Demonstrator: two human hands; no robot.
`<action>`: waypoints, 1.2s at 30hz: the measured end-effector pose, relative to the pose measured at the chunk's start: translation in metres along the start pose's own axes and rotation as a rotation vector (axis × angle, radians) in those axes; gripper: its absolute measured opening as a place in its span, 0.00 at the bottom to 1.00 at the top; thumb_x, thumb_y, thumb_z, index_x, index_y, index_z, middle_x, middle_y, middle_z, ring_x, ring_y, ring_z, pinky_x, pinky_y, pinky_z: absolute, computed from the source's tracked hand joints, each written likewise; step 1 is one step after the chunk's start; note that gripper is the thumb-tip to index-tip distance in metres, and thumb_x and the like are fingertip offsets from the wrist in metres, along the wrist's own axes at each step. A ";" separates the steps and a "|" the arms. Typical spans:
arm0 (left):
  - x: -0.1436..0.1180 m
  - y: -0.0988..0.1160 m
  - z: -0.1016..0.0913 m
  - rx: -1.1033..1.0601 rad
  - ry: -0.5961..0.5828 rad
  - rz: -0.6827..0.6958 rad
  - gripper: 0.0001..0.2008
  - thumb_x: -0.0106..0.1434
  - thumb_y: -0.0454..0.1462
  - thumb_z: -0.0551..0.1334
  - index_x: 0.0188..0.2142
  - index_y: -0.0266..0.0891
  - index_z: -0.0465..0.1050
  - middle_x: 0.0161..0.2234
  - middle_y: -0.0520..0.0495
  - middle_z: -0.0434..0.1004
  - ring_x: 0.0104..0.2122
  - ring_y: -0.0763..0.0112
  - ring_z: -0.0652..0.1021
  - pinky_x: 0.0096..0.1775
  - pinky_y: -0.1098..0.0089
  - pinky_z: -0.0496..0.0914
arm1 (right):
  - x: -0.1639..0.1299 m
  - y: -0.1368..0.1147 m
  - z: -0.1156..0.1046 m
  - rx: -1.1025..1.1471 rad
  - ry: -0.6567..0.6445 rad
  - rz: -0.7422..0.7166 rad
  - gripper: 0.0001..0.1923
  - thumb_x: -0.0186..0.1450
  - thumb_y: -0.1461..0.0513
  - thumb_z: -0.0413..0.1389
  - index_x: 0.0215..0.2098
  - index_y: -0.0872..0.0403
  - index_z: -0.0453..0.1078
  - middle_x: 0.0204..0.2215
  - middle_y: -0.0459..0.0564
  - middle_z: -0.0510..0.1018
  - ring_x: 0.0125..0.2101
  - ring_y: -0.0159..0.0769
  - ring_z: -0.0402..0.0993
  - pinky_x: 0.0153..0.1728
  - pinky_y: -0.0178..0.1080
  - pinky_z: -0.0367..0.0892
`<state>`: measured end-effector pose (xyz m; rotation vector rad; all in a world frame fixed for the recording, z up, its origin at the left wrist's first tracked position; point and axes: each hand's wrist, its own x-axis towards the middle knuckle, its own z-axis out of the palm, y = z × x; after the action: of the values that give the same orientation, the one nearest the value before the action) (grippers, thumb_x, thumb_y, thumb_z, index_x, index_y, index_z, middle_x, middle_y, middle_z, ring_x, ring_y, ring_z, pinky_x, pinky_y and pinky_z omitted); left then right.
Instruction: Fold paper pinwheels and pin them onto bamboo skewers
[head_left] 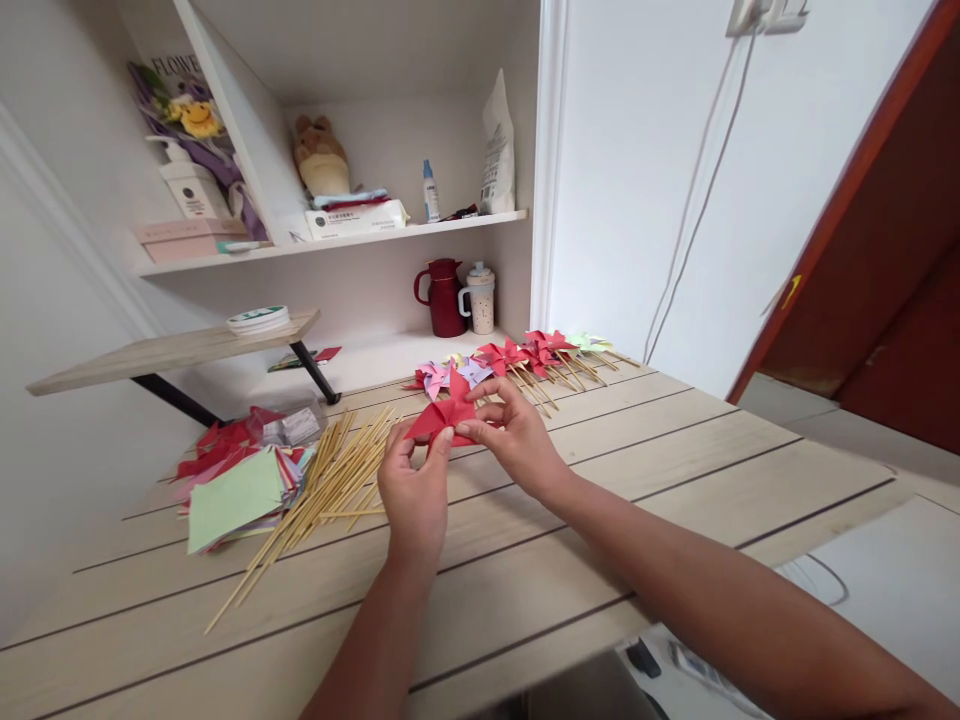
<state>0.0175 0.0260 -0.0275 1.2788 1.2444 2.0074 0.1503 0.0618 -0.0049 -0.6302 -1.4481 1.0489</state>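
A red paper pinwheel [448,408] is held up over the table between both hands. My left hand [417,468] pinches its left side, thumb near the middle of the folds. On the other side, my right hand [511,440] grips it with thumb and fingers closed, the thumb also close to the centre. No stick shows on this pinwheel. Left of my left hand lies a loose pile of thin wooden sticks [322,490]. Beyond the hands, several finished pinwheels on sticks [544,352] in red, lilac and pale green lie in a row.
A stack of coloured paper sheets [234,500] lies left of the sticks, with red paper pieces [225,447] behind it. A small raised shelf [180,350] stands at the back left. A dark red jug [446,300] and a cup [481,300] stand at the back.
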 end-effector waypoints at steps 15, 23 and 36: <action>0.002 0.005 -0.001 0.009 -0.030 0.098 0.11 0.59 0.41 0.70 0.40 0.41 0.80 0.41 0.45 0.80 0.44 0.61 0.79 0.51 0.61 0.71 | 0.003 0.005 0.002 0.170 -0.088 0.074 0.10 0.56 0.57 0.68 0.36 0.52 0.79 0.30 0.46 0.80 0.32 0.35 0.75 0.39 0.41 0.74; 0.003 0.007 -0.003 0.112 -0.040 0.139 0.08 0.61 0.41 0.68 0.38 0.41 0.78 0.40 0.46 0.79 0.44 0.62 0.78 0.48 0.62 0.71 | 0.002 0.004 0.003 0.172 -0.057 0.059 0.09 0.56 0.57 0.68 0.29 0.52 0.77 0.29 0.45 0.79 0.31 0.33 0.73 0.39 0.40 0.74; 0.003 0.010 -0.002 0.150 -0.020 0.224 0.05 0.59 0.38 0.69 0.29 0.42 0.76 0.37 0.49 0.77 0.40 0.65 0.77 0.45 0.65 0.70 | 0.002 0.003 0.002 0.128 -0.071 0.029 0.09 0.57 0.56 0.67 0.29 0.52 0.77 0.29 0.45 0.78 0.32 0.34 0.71 0.40 0.41 0.69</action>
<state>0.0155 0.0227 -0.0180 1.5677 1.3143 2.0787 0.1473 0.0648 -0.0062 -0.5280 -1.4244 1.1870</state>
